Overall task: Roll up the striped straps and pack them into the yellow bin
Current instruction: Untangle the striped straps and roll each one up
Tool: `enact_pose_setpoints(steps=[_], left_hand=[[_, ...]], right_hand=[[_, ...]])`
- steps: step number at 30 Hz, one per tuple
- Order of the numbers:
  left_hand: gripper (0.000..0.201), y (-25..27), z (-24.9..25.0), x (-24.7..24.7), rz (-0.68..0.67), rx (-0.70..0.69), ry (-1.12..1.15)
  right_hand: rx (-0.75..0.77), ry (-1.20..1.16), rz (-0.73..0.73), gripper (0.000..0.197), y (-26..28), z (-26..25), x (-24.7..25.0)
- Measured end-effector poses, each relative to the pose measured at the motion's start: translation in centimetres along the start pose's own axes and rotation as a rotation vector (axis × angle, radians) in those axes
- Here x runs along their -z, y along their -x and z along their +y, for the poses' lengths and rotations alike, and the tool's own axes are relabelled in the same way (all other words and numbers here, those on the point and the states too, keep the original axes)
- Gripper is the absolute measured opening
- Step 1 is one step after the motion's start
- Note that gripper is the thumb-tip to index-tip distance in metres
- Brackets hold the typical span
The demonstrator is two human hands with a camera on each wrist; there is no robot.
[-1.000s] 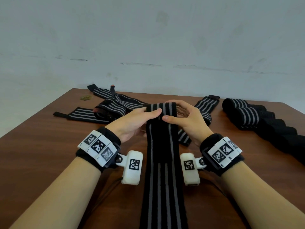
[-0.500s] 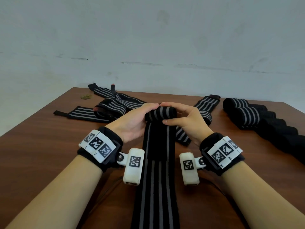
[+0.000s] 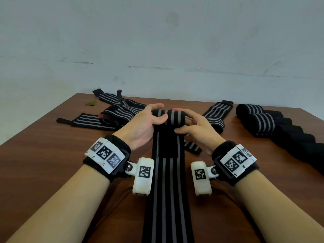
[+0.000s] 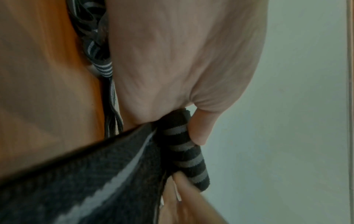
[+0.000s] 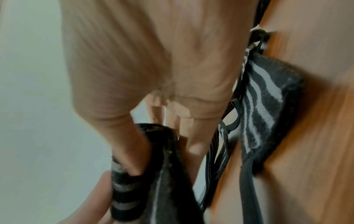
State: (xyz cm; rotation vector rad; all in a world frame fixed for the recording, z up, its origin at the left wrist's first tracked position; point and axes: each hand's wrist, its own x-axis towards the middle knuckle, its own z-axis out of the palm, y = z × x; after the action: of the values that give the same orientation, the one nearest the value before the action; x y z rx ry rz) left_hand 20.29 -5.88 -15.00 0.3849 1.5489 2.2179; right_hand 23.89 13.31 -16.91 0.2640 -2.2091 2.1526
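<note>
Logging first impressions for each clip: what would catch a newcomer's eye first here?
Both hands, the left hand and right hand, grip a half-rolled striped strap at the table's middle, its flat tail running toward the camera. Finished rolls line the right side of the wooden table; loose straps lie tangled at far left.
</note>
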Motion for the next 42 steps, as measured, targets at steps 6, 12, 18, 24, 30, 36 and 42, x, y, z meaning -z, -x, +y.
enact_pose_setpoints(steps=[6, 12, 18, 24, 30, 36, 42], left_hand=[[0.045, 0.1, 0.1, 0.2, 0.017, -0.049, -0.107], [0.047, 0.0, 0.0, 0.6, 0.058, -0.05, -0.253], [0.06, 0.3, -0.1, 0.1, 0.006, 0.049, -0.488], [0.071, 0.6, 0.1, 0.1, -0.048, 0.163, -0.38], [0.031, 0.8, 0.5, -0.4, -0.01, 0.094, -0.253], [0.015, 0.4, 0.6, -0.4, 0.091, -0.021, -0.116], [0.029, 0.6, 0.7, -0.5, 0.037, -0.104, -0.17]], right_hand=[[-0.05, -0.12, 0.038, 0.035, 0.4, -0.7, -0.6], [0.035, -0.161, 0.1, 0.041, 0.2, -0.6, -0.1], [0.103, -0.044, 0.09, 0.048, 0.0, -0.1, 0.7], [0.217, 0.054, 0.048, 0.046, 0.2, 0.0, 0.2], [0.219, 0.061, 0.065, 0.047, 0.2, -0.1, 0.0], [-0.078, -0.052, 0.024, 0.048, 0.5, -0.8, -0.8], [-0.061, -0.124, 0.016, 0.032, 1.2, -1.6, -1.2]])
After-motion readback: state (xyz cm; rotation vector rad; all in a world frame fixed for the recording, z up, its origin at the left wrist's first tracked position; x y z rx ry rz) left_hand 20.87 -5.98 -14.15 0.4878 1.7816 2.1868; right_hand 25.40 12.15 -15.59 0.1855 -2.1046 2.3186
